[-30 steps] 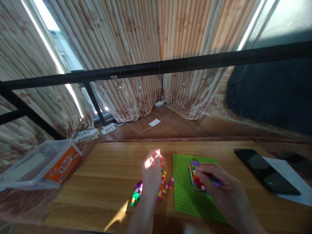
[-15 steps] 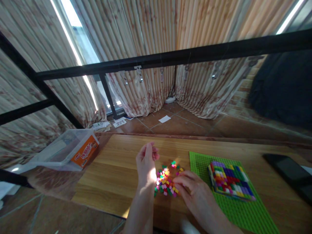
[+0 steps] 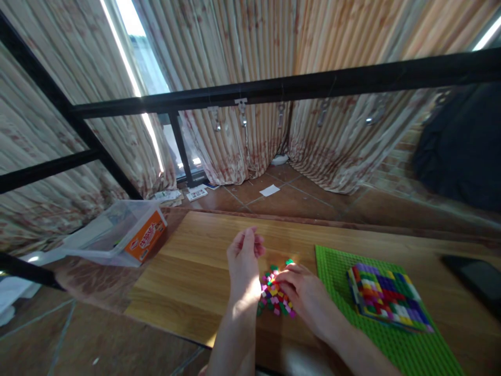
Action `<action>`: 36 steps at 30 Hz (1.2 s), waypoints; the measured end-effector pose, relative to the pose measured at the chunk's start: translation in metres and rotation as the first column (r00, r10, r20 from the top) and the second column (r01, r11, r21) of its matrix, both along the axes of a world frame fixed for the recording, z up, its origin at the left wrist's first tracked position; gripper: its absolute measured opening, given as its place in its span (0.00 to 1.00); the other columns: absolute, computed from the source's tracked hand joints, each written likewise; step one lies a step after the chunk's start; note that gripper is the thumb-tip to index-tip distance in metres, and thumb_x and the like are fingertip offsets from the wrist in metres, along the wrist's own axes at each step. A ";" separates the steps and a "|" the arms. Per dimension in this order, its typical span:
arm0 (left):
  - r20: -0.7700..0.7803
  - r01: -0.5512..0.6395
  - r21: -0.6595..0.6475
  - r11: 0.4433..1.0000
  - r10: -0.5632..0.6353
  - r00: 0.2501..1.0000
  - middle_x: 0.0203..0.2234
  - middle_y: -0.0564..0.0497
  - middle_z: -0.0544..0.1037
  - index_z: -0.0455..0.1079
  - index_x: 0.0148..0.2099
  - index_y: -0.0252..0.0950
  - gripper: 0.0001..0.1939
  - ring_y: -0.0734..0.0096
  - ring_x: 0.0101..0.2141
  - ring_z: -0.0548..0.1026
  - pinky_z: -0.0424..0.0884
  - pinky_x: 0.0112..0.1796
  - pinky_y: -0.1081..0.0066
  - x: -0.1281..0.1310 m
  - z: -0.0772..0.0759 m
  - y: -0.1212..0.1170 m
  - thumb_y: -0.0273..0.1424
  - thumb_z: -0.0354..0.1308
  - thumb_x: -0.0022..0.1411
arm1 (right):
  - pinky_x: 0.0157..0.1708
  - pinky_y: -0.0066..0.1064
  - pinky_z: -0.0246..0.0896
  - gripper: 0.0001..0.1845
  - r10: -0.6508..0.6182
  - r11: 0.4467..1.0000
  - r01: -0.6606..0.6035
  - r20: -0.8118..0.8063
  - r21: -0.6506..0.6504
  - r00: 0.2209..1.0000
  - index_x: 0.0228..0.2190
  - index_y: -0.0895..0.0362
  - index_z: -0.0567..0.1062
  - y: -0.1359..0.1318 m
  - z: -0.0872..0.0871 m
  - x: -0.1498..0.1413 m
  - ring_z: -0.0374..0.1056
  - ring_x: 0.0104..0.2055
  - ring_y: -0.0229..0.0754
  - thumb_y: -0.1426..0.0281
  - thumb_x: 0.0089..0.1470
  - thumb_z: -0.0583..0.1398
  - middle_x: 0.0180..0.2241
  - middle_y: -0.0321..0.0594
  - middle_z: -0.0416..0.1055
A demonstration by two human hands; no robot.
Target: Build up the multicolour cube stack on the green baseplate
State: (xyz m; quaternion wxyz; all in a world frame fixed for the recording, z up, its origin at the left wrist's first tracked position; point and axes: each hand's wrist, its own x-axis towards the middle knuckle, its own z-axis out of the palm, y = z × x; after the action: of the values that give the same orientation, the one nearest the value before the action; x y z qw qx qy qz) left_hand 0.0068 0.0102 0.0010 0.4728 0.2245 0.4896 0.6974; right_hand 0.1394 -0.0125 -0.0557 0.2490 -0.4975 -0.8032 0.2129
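Pleated, floral-stained curtains (image 3: 235,47) fill the background, crossed by a black rail (image 3: 266,91), above a reddish tiled floor (image 3: 305,196). Before them stretches a wood-grained surface (image 3: 188,261). On its right part lies a green studded baseplate (image 3: 331,266), set at an angle; beyond its far left corner, off the surface's left end, sits a clear plastic box (image 3: 97,253) with an orange label (image 3: 146,237). A dark, flat device (image 3: 473,277) rests near the right edge of view.

On the baseplate is a low, roughly rectangular block of bricks (image 3: 387,297), its top a patchwork of purple, red, white, yellow, green and blue. Between the baseplate and the left forearm, small loose bricks (image 3: 274,303) lie scattered in a pile: pink, green, yellow, orange, red.

The left hand (image 3: 245,250) is raised just beyond the pile's left side, wrist sunlit, fingers loosely curled; whether it holds anything cannot be told. The right hand (image 3: 299,284) reaches in from the right, palm down, thumb and fingertips bent close together over the pile; whether they grip a brick is unclear.
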 end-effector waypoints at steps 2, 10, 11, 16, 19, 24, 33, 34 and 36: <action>0.008 0.004 0.001 1.000 -0.004 1.000 0.21 0.54 0.72 0.72 0.36 0.31 0.19 0.82 0.19 0.67 0.63 0.24 0.77 0.000 0.000 0.000 0.42 0.62 0.48 | 0.41 0.31 0.61 0.12 0.000 1.000 0.001 0.053 -0.020 0.999 0.30 0.52 0.77 0.000 0.006 0.004 0.68 0.38 0.40 0.73 0.55 0.54 0.34 0.38 0.74; 0.016 0.015 -0.007 1.000 -0.015 1.000 0.21 0.55 0.72 0.72 0.36 0.32 0.18 0.83 0.19 0.67 0.63 0.24 0.78 0.002 0.001 -0.002 0.41 0.63 0.48 | 0.36 0.30 0.59 0.13 -0.066 0.998 0.068 0.117 -0.016 0.991 0.25 0.53 0.75 -0.001 0.012 0.020 0.67 0.35 0.41 0.75 0.54 0.52 0.30 0.38 0.72; 0.013 0.014 -0.006 1.000 -0.014 1.000 0.21 0.55 0.72 0.73 0.36 0.32 0.17 0.83 0.19 0.67 0.63 0.24 0.78 0.003 0.000 -0.002 0.40 0.63 0.48 | 0.36 0.30 0.58 0.13 -0.069 0.997 0.072 0.102 -0.024 0.992 0.26 0.53 0.75 -0.002 0.011 0.020 0.67 0.35 0.40 0.75 0.54 0.52 0.30 0.38 0.72; 0.014 0.024 0.000 1.000 -0.024 1.000 0.20 0.55 0.72 0.73 0.35 0.33 0.16 0.83 0.19 0.67 0.63 0.24 0.78 0.004 -0.001 0.000 0.40 0.63 0.48 | 0.39 0.30 0.58 0.10 -0.057 0.993 0.065 0.087 -0.094 0.995 0.30 0.53 0.75 -0.006 0.011 0.011 0.66 0.38 0.41 0.73 0.54 0.53 0.34 0.38 0.72; 0.017 0.031 -0.003 1.000 -0.031 0.999 0.20 0.55 0.73 0.73 0.35 0.33 0.15 0.83 0.18 0.66 0.63 0.24 0.78 0.005 -0.001 0.000 0.39 0.63 0.48 | 0.40 0.30 0.57 0.09 -0.068 0.992 0.081 0.141 -0.092 0.988 0.29 0.54 0.75 -0.007 0.011 0.004 0.66 0.38 0.41 0.73 0.53 0.55 0.34 0.39 0.71; 0.015 0.037 -0.006 0.999 -0.036 0.999 0.20 0.55 0.73 0.73 0.36 0.33 0.15 0.83 0.19 0.67 0.62 0.24 0.78 0.005 0.000 0.000 0.38 0.63 0.48 | 0.40 0.31 0.58 0.09 -0.104 0.992 0.114 0.163 -0.051 0.981 0.28 0.55 0.74 -0.005 0.010 0.002 0.66 0.38 0.42 0.74 0.53 0.54 0.33 0.41 0.71; -0.005 0.066 -0.007 0.998 -0.066 0.998 0.21 0.55 0.73 0.73 0.36 0.32 0.15 0.83 0.19 0.66 0.63 0.25 0.78 0.006 -0.002 0.002 0.36 0.63 0.47 | 0.34 0.30 0.63 0.11 -0.222 0.975 0.218 -0.177 -0.038 0.959 0.33 0.54 0.75 -0.009 0.032 0.046 0.71 0.34 0.40 0.66 0.55 0.54 0.33 0.38 0.76; -0.014 0.075 -0.009 0.997 -0.075 0.997 0.21 0.54 0.73 0.73 0.36 0.32 0.15 0.83 0.19 0.66 0.63 0.24 0.78 0.007 -0.002 0.002 0.36 0.63 0.47 | 0.34 0.29 0.63 0.11 -0.229 0.973 0.225 -0.197 -0.042 0.953 0.33 0.53 0.76 -0.011 0.035 0.054 0.71 0.35 0.41 0.66 0.55 0.54 0.33 0.38 0.76; -0.058 0.079 -0.013 0.997 -0.079 0.995 0.20 0.54 0.73 0.73 0.35 0.32 0.15 0.83 0.19 0.66 0.62 0.23 0.78 0.010 -0.002 0.001 0.36 0.63 0.47 | 0.34 0.30 0.64 0.12 -0.244 0.970 0.238 -0.218 -0.051 0.945 0.35 0.53 0.77 -0.016 0.041 0.073 0.71 0.36 0.41 0.64 0.55 0.55 0.33 0.38 0.76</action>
State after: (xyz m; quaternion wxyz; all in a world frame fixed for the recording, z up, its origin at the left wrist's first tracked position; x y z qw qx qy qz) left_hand 0.0171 0.0115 -0.0009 0.4867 0.2615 0.4975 0.6687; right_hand 0.2119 -0.0284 -0.0152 0.3557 -0.5679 -0.7008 0.2448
